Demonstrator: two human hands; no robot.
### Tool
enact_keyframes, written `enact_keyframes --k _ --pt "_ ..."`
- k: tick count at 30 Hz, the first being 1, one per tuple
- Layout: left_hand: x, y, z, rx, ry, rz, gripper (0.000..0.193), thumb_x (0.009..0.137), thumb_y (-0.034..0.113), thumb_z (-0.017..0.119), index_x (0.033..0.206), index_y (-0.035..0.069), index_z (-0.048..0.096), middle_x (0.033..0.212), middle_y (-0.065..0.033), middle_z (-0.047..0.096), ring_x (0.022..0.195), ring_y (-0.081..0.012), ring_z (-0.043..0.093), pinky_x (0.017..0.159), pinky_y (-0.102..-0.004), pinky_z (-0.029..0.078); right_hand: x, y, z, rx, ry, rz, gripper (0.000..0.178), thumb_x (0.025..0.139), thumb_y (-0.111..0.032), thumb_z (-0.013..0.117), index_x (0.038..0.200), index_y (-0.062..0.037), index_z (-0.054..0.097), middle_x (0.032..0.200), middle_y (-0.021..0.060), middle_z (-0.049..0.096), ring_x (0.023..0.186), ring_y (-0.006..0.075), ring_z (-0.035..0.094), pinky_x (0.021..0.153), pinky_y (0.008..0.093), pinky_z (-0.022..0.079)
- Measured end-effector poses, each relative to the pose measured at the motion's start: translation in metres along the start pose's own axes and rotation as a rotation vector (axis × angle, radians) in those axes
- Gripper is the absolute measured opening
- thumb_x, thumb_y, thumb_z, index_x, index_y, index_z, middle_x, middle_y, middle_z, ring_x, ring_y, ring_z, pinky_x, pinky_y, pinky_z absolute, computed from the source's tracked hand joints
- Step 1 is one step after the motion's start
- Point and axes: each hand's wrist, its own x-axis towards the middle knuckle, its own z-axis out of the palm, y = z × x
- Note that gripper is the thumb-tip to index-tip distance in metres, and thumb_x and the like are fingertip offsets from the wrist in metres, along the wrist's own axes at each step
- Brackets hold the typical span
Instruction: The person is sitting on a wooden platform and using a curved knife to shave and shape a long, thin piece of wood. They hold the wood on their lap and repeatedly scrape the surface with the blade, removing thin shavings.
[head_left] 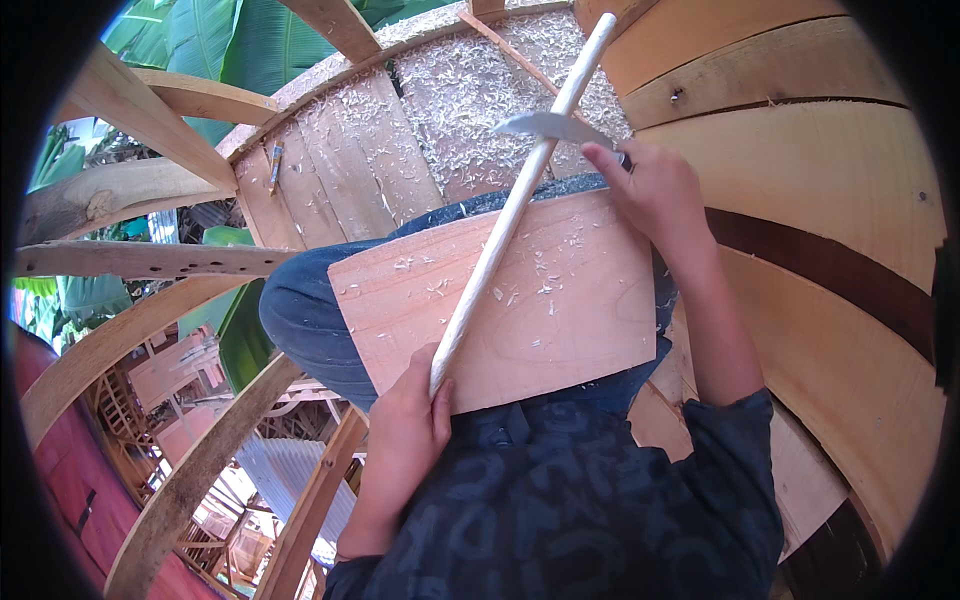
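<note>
My left hand (pixel 408 415) is closed round the near end of a pale, peeled wooden stick (pixel 497 240). The stick slants up and to the right, across a flat board (pixel 520 300) that lies over my lap. My right hand (pixel 655 190) grips a knife (pixel 550 126) by its handle, which my fingers mostly hide. Its curved grey blade points left and crosses the stick's upper part, beyond the board's far edge. Small curled shavings are scattered on the board.
Plank flooring (pixel 350 140) ahead is strewn with wood shavings (pixel 470 110). A thin reddish strip of wood (pixel 510 50) lies there, and a small marker-like object (pixel 275 167) sits at the left. A plank wall (pixel 790 180) rises close on my right; open wooden rails (pixel 150 262) stand left.
</note>
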Motion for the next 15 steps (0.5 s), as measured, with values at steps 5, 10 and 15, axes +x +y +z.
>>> enact_keyframes --k 5,10,15 --pt "-0.006 -0.001 0.002 0.093 0.070 0.037 0.042 0.086 0.004 0.060 0.127 0.007 0.050 0.092 -0.0218 0.061 0.082 -0.0433 0.063 0.067 -0.0488 0.049 0.001 0.010 -0.025 0.165 -0.118 0.312 0.071 0.092 -0.065 0.049 0.075 0.0013 0.067 0.061 0.0196 0.060 0.059 0.0356 0.061 0.059 0.0427 0.049" --pt "-0.010 0.000 -0.008 0.134 0.073 0.005 0.048 0.082 0.003 0.061 0.128 0.005 0.048 0.096 -0.0204 0.056 0.088 -0.0411 0.060 0.070 -0.0485 0.049 -0.055 -0.032 -0.032 0.233 -0.238 0.118 0.053 0.089 -0.052 0.064 0.080 0.0008 0.066 0.061 0.0176 0.060 0.054 0.0346 0.060 0.056 0.0405 0.048" --pt "-0.013 0.006 -0.006 0.147 0.041 -0.031 0.042 0.089 0.013 0.061 0.127 0.002 0.045 0.105 -0.0263 0.059 0.093 -0.0478 0.059 0.075 -0.0517 0.047 -0.111 -0.043 -0.018 0.410 -0.263 0.074 0.030 0.085 -0.027 0.074 0.094 -0.0001 0.065 0.065 0.0150 0.061 0.054 0.0292 0.061 0.054 0.0377 0.047"
